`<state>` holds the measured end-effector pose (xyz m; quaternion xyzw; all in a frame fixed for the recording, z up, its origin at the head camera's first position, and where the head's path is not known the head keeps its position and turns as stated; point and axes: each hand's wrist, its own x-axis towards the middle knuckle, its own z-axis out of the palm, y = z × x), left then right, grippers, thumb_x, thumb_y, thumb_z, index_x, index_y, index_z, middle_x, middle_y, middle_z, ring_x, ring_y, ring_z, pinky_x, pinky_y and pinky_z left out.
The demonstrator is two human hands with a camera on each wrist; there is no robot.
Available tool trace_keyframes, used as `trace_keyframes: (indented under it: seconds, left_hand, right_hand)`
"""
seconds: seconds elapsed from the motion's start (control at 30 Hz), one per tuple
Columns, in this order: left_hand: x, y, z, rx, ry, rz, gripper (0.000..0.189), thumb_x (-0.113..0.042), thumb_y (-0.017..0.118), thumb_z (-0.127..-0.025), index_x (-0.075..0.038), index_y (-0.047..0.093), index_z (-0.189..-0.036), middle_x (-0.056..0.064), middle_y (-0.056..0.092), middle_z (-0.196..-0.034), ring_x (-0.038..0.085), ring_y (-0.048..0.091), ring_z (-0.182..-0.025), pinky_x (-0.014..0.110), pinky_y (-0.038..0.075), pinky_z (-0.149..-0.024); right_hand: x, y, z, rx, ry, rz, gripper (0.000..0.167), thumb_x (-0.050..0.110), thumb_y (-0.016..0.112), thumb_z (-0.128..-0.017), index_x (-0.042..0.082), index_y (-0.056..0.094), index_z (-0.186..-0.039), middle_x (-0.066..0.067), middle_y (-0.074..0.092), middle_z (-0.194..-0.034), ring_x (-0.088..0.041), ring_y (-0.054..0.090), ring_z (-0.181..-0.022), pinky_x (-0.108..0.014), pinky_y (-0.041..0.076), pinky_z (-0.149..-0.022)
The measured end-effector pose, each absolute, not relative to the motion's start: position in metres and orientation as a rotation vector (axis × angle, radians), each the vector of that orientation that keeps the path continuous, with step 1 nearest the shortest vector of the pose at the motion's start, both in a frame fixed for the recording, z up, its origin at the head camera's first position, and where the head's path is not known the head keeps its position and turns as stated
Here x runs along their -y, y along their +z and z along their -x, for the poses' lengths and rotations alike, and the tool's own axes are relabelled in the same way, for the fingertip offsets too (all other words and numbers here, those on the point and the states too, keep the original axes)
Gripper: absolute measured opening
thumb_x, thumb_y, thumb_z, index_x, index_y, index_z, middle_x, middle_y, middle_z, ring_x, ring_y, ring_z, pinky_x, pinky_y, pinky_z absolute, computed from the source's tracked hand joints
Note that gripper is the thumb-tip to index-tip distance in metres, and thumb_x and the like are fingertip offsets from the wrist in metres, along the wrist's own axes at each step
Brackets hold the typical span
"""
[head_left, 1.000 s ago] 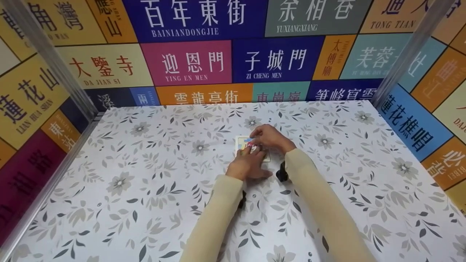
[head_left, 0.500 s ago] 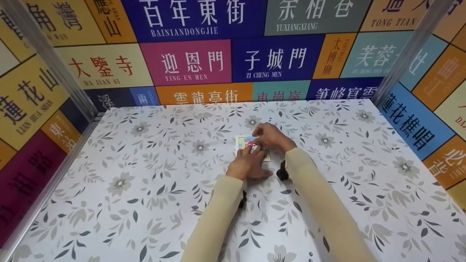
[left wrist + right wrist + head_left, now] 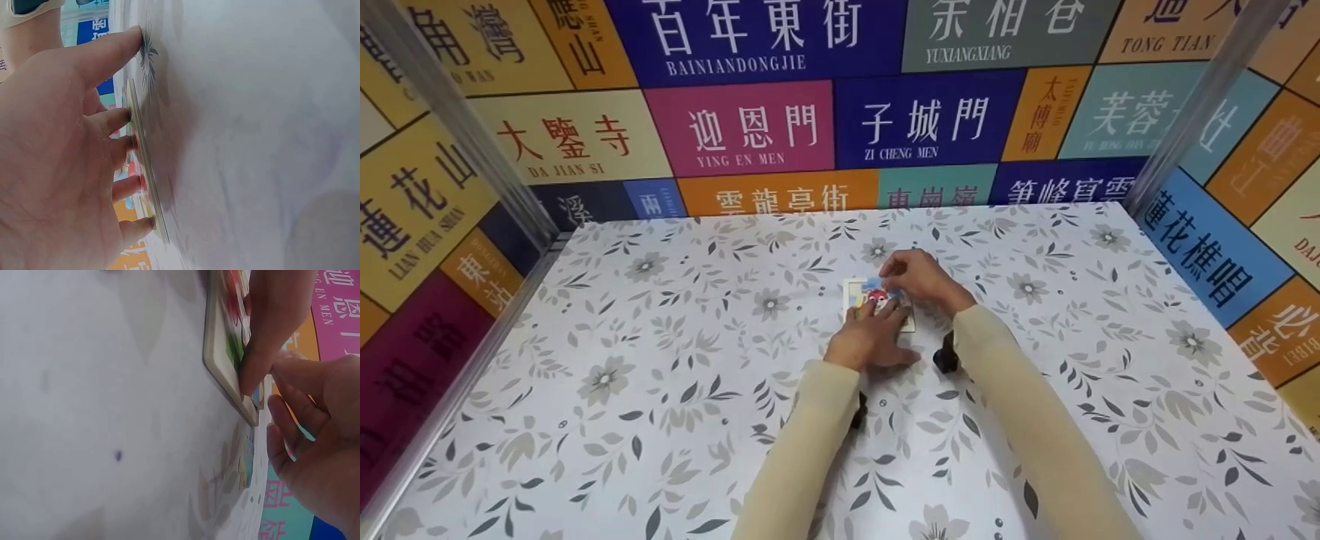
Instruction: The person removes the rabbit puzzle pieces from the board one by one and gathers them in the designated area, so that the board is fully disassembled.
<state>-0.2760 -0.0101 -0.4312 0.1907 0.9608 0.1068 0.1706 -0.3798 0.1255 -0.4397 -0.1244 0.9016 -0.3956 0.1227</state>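
Note:
A small wooden picture puzzle board (image 3: 851,289) with a pale frame and a colourful picture lies flat on the table. My left hand (image 3: 870,339) presses on it with spread fingertips, the thumb resting off the near side; in the left wrist view the left hand (image 3: 62,152) stands over the thin board (image 3: 147,163). At the far right corner my right hand (image 3: 919,277) pinches what looks like the edge of a blue puzzle piece (image 3: 259,395), slightly raised over the board (image 3: 216,349). The right hand's (image 3: 323,416) fingertips partly hide that piece.
A loose puzzle piece (image 3: 246,464) lies on the table beyond the board in the right wrist view. The white tablecloth (image 3: 660,375) has a grey floral print. Colourful sign panels (image 3: 742,127) wall off the back and both sides.
My right hand has shifted slightly up and away from the board, and more of the blue and red picture shows beside its fingertips. The left hand stays in place.

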Motion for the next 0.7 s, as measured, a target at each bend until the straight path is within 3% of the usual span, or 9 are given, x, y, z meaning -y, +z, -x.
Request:
trace_keyframes:
  seconds: [0.53,0.7]
  left_hand:
    - [0.009,-0.429,0.277,-2.721,0.326,-0.511,0.079,-0.053,0.064,-0.092,-0.024,0.032,-0.158,-0.001,0.022,-0.169,0.030,0.014,-0.157,0.053,0.015,-0.127]
    - [0.008,-0.428,0.276,-2.747,0.313,-0.523,0.078,-0.053,0.065,-0.091,-0.023,0.034,-0.157,0.001,0.026,-0.168,0.030,0.017,-0.156,0.053,0.019,-0.126]
  right_hand:
    - [-0.161,-0.430,0.376,-2.731,-1.160,0.391,0.017,0.013,0.064,-0.098,0.005,0.070,-0.110,-0.016,0.070,-0.111,-0.022,0.062,-0.095,-0.031,0.048,-0.080]
    - [-0.179,-0.427,0.377,-2.736,-1.204,0.374,0.015,0.011,0.063,-0.098,0.003,0.070,-0.109,-0.015,0.069,-0.105,-0.017,0.059,-0.085,-0.028,0.046,-0.074]
